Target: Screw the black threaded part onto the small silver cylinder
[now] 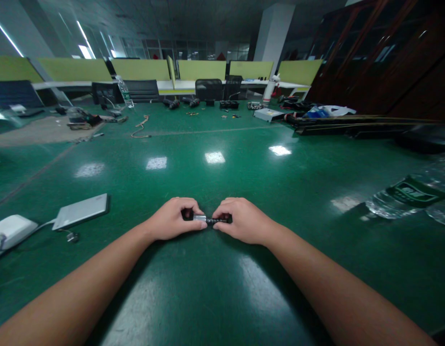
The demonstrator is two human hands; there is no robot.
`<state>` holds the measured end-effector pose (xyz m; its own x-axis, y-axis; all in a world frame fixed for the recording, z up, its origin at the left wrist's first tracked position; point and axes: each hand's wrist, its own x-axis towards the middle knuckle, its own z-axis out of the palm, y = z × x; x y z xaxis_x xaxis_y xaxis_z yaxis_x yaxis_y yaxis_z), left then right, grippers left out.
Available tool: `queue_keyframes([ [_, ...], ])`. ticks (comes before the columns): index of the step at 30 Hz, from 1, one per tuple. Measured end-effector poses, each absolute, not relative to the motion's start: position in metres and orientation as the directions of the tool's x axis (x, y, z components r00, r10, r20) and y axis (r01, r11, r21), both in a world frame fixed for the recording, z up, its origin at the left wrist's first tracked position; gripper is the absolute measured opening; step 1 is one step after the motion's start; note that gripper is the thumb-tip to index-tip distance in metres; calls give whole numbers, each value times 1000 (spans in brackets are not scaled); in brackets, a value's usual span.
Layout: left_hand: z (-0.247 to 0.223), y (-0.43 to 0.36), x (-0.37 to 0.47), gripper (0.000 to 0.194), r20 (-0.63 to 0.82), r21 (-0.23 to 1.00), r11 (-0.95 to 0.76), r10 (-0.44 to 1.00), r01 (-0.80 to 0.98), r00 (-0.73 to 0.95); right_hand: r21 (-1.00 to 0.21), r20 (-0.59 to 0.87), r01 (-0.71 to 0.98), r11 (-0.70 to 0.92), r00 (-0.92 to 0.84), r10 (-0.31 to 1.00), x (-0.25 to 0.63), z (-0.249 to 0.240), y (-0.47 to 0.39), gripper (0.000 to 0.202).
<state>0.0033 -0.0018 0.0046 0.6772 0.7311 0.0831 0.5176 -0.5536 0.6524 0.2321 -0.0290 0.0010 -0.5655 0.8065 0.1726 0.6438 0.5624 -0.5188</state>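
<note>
Slim cylindrical object [209,221], long axis left-right; smooth silvery barrel [199,218] pinched by left hand [173,218], dark ridged end [220,220] pointing right, pinched by right hand [244,220].

Just below the frame's centre, a cylinder [200,217] lies in the left fingers [196,226], a rod [210,221] at its right end in the right fingers [222,227]. On the bench [208,180], a case [81,211] sits at left, a bottle [406,197] at the right edge. Behind, chairs [208,89] precede partitions [202,70]; a cabinet [381,53] stands upper right.
</note>
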Motion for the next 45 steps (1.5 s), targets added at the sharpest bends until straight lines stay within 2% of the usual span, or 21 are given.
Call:
queue_keyframes([
  [13,4,-1,4,28,70,645,-552,731,528,679,-491,170,652,578,-579,798,240,3,-27,12],
  [39,5,-1,4,30,60,631,-549,739,548,671,-514,37,721,466,-523,851,264,15,-25,11],
  [45,4,-1,3,30,72,632,-548,745,547,664,-561,94,673,483,-528,844,253,11,-26,13],
])
